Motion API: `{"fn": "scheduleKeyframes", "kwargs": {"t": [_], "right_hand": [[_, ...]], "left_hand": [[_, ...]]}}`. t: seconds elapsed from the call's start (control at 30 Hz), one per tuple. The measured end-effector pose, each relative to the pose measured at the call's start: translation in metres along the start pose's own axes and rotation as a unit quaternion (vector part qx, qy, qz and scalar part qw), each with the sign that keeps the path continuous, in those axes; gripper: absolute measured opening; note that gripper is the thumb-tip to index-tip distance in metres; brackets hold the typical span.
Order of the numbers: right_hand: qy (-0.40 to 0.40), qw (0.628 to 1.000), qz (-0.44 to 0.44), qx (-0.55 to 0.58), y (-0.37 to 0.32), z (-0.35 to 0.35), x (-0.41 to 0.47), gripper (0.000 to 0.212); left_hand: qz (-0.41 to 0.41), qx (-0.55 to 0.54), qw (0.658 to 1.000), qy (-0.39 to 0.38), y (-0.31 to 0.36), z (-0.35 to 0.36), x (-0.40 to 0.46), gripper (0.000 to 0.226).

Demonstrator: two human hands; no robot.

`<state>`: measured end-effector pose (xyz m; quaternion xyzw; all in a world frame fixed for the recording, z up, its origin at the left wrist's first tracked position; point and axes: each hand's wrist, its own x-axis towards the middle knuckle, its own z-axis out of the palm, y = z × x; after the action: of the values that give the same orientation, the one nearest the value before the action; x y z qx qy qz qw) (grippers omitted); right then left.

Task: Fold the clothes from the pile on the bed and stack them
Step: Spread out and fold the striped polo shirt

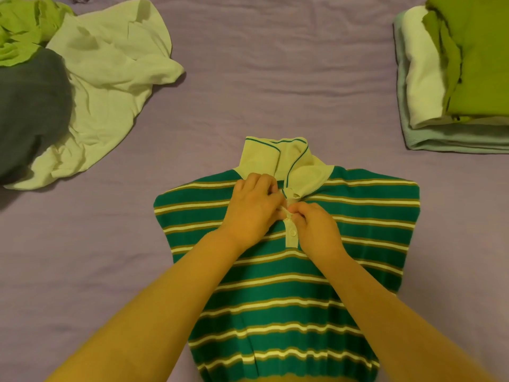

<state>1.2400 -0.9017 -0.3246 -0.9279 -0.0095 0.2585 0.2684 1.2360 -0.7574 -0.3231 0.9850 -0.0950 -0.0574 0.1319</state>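
Observation:
A green polo shirt [366, 216] with white and tan stripes lies front up on the purple bed sheet [248, 78], its pale collar [264, 157] standing up and pointing away from me. My left hand [254, 208] and my right hand [316, 230] meet at the pale button placket [292, 235] just below the collar. Both pinch the placket fabric between fingertips, above one visible white button. The unfolded pile [104, 86] sits at the far left: a pale cream garment, a dark grey one and a light green one. The folded stack [454, 78] rests at the far right.
The folded stack has an olive green garment [482, 56] on top, a white one under it and a pale blue-green one at the bottom. Bare purple sheet lies between the pile, the shirt and the stack.

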Motion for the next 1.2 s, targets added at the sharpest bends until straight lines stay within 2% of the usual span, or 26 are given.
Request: {"fn": "scheduleKeyframes", "kwargs": {"t": [0.07, 0.23, 0.37, 0.53, 0.67, 0.77, 0.9, 1.07, 1.2], "right_hand": [[0.003, 1.000, -0.003, 0.005, 0.000, 0.002, -0.002, 0.031], [0.004, 0.998, 0.032, 0.050, -0.002, 0.002, -0.001, 0.027], [0.009, 0.991, 0.059, 0.122, -0.001, 0.001, -0.003, 0.023], [0.008, 0.986, 0.071, 0.151, -0.002, 0.000, -0.002, 0.024], [-0.019, 0.987, 0.038, 0.155, 0.003, -0.003, -0.004, 0.024], [-0.020, 0.986, 0.011, 0.168, 0.008, -0.004, -0.006, 0.023], [0.016, 0.988, 0.004, 0.153, 0.009, -0.004, -0.006, 0.019], [0.026, 0.992, 0.025, 0.122, 0.006, -0.003, 0.001, 0.013], [0.034, 0.999, 0.015, 0.005, 0.004, -0.009, 0.003, 0.015]], "left_hand": [[-0.052, 0.005, 0.998, 0.034, 0.003, -0.004, -0.005, 0.035], [-0.112, 0.027, 0.992, 0.050, 0.021, -0.003, -0.018, 0.026], [-0.246, 0.015, 0.966, 0.076, 0.032, -0.005, -0.021, 0.024], [-0.242, -0.017, 0.969, 0.054, 0.036, 0.006, -0.031, 0.027], [-0.247, -0.077, 0.966, 0.012, 0.039, 0.009, -0.021, 0.028], [-0.235, -0.060, 0.970, -0.013, 0.039, 0.007, -0.014, 0.026], [-0.213, -0.032, 0.976, -0.030, 0.038, 0.008, -0.011, 0.028], [-0.177, -0.047, 0.983, 0.014, 0.035, 0.010, -0.014, 0.021], [-0.152, -0.058, 0.986, 0.030, 0.026, 0.003, -0.021, 0.020]]}}
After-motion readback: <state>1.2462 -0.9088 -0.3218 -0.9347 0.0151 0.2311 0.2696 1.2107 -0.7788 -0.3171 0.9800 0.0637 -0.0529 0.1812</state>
